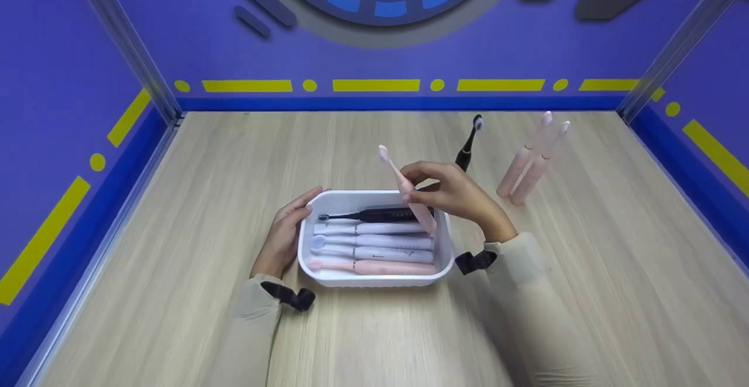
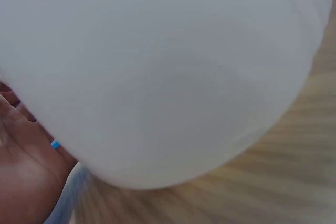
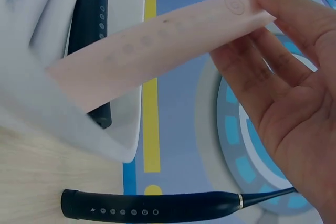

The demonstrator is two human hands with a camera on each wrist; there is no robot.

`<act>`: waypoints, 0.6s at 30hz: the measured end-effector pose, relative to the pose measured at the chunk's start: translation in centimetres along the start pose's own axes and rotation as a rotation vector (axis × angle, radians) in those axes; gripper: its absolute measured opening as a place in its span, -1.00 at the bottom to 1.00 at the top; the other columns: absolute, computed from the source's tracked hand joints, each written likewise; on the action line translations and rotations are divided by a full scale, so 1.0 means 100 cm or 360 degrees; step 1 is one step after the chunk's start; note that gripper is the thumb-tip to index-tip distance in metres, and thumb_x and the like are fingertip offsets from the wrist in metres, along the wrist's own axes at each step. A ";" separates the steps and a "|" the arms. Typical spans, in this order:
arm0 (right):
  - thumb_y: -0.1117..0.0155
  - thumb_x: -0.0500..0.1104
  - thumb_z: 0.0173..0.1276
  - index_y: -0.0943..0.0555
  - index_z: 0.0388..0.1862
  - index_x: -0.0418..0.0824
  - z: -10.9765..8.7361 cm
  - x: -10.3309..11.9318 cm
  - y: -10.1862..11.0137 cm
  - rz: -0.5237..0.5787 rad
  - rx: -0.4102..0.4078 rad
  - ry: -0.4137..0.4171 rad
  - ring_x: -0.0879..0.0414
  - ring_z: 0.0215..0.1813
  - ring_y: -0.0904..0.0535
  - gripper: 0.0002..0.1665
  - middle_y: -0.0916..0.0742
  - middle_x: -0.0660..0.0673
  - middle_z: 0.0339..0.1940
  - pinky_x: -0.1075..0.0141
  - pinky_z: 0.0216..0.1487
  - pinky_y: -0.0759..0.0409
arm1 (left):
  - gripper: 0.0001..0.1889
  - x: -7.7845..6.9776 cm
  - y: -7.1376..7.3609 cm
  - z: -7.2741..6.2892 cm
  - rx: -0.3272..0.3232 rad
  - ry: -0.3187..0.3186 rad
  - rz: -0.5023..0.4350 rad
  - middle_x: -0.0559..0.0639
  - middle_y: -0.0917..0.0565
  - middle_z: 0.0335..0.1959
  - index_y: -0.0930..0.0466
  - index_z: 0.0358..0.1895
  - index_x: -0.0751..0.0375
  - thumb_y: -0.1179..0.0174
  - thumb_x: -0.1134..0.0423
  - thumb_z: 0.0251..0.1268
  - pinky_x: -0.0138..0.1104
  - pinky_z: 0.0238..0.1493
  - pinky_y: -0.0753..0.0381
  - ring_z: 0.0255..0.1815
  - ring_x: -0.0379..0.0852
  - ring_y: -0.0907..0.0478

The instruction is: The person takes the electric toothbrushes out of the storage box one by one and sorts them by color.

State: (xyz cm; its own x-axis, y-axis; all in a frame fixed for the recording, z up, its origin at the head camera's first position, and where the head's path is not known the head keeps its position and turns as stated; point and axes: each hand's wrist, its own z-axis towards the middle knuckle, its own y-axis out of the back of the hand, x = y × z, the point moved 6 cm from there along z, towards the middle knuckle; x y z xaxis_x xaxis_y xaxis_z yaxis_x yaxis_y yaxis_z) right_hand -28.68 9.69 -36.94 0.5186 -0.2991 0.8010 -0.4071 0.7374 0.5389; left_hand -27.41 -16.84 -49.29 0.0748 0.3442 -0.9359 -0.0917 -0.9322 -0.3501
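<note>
Pinched between the thumb and fingers of my right hand (image 1: 453,194) is a pink electric toothbrush (image 1: 405,187), tilted with its head up and away. Its lower end overlaps the inside of a white plastic bin (image 1: 377,282); the right wrist view shows the buttons down its handle (image 3: 157,35). My left hand (image 1: 284,237) grips the bin at its left side, thumb at the rim. Inside, side by side, lie a black toothbrush (image 1: 386,215), several white toothbrushes (image 1: 395,240) and another pink toothbrush (image 1: 395,267). In the left wrist view the bin's outer wall (image 2: 178,77) hides most of the hand.
Beyond my right hand a second black toothbrush (image 1: 464,156) lies on the wooden table (image 1: 246,158), partly covered by the hand. Two pink toothbrushes (image 1: 529,179) lie together farther right. Blue panels (image 1: 374,59) with yellow marks enclose the table's back and sides.
</note>
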 end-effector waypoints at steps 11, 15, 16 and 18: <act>-0.38 -0.38 0.15 -0.59 0.04 -0.41 -0.013 -0.003 0.020 0.0191 -0.0250 0.0007 0.19 -0.08 -0.63 -0.57 -0.71 -0.23 -0.07 0.37 -0.07 -0.68 | -0.50 0.000 0.000 0.000 -0.0008 0.0016 -0.0030 0.28 -0.28 0.43 -0.24 0.38 0.43 0.24 0.48 0.38 -0.25 0.50 -0.15 0.45 -0.06 -0.25; -0.36 -0.43 0.15 -0.56 0.07 -0.44 -0.018 -0.002 0.025 0.0272 -0.0307 0.0025 0.18 -0.10 -0.65 -0.54 -0.73 -0.04 -0.09 0.43 -0.15 -0.66 | -0.50 0.000 0.000 0.000 0.0007 0.0013 -0.0052 0.27 -0.29 0.43 -0.23 0.39 0.43 0.24 0.47 0.39 -0.27 0.48 -0.20 0.42 -0.10 -0.28; -0.36 -0.43 0.15 -0.56 0.07 -0.44 -0.020 -0.001 0.026 0.0287 -0.0318 0.0024 0.19 -0.10 -0.65 -0.55 -0.73 0.01 -0.10 0.44 -0.17 -0.65 | -0.50 0.000 0.000 0.000 0.0013 0.0008 -0.0049 0.28 -0.28 0.43 -0.23 0.39 0.44 0.24 0.48 0.38 -0.30 0.47 -0.22 0.41 -0.12 -0.29; -0.35 -0.44 0.16 -0.55 0.07 -0.45 -0.023 0.000 0.028 0.0311 -0.0339 0.0023 0.19 -0.13 -0.65 -0.55 -0.73 0.09 -0.12 0.47 -0.23 -0.64 | -0.50 0.000 0.000 0.000 0.0024 0.0000 -0.0044 0.28 -0.27 0.43 -0.22 0.39 0.45 0.24 0.48 0.39 -0.34 0.43 -0.27 0.38 -0.17 -0.32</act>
State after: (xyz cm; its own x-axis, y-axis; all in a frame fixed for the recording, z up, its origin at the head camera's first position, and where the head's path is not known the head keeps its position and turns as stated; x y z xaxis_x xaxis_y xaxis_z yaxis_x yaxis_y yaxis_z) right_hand -28.15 13.15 -36.05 0.4573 -0.1311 0.8796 -0.3340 0.8914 0.3065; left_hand -27.38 -16.81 -49.29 0.0777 0.3698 -0.9259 -0.1044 -0.9206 -0.3764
